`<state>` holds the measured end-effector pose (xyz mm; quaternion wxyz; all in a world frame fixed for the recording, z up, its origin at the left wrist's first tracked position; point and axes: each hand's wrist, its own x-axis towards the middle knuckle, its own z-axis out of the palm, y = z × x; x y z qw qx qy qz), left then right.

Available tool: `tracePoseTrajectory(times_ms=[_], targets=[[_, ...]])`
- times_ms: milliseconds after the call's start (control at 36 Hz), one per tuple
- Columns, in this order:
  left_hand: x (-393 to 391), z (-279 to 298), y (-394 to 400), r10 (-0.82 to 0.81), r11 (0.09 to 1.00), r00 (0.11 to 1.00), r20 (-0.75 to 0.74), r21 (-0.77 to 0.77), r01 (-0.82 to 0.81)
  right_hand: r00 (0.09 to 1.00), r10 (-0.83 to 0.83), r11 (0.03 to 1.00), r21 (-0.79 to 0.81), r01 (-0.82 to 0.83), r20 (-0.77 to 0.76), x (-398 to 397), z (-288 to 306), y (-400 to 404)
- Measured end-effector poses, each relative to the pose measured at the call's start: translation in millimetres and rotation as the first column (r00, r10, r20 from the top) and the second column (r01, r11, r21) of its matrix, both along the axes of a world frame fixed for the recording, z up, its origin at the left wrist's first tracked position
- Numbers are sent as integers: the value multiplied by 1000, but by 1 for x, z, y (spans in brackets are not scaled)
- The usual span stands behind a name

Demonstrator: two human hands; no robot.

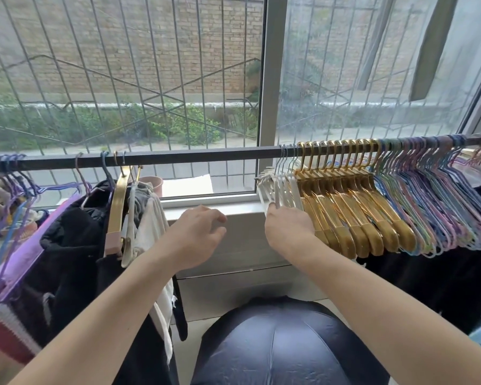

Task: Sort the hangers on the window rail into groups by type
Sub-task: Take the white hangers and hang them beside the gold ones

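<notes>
Pinching, it seems, white hangers point(279, 190) between right fingers point(272, 208)

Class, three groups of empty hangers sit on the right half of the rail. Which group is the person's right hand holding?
The white hangers, leftmost of the three; the right hand grips their lower ends. The gold hangers and thin pastel hangers hang untouched.

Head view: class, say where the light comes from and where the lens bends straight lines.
Head view: daylight enters through the barred window; the dark metal rail bows upward toward the right edge; the right pane looks hazy; the gold hangers shine; both hands are sharp.
</notes>
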<state>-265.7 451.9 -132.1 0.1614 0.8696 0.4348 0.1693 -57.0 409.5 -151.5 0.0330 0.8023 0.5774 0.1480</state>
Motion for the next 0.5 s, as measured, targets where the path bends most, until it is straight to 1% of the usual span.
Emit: tracePoseTrajectory(times_ms=[222,333,500], targets=[[-3,-8,5,-2,1000,1000,-8,-11,2,999,-44,999,2,44,7,12,0,2],[-4,-6,5,-7,1000,1000,-21,-3,7,999,-32,999,-10,32,10,15,1,4],[0,3,6,-11,1000,998,-56,10,12,999,24,999,-44,-26,-34,16,8,0]])
